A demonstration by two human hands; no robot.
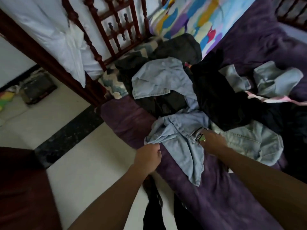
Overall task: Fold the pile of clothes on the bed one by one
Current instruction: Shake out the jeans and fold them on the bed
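A pair of light blue jeans (179,140) lies crumpled at the near edge of the purple bed (216,196). My left hand (147,158) grips a fold of the denim at its left edge. My right hand (212,141) holds the waistband by the label. Behind them is the pile: a black garment (216,97), another pale denim piece (159,77), a grey-green denim item (274,78) and dark grey clothing (181,45).
A carved dark red wooden bed frame (116,30) with white curtain (54,30) stands at the back left. A colourful quilt (199,17) lies at the head. Tiled floor (66,123) is at the left. Dark cloth (152,205) hangs off the bed edge near me.
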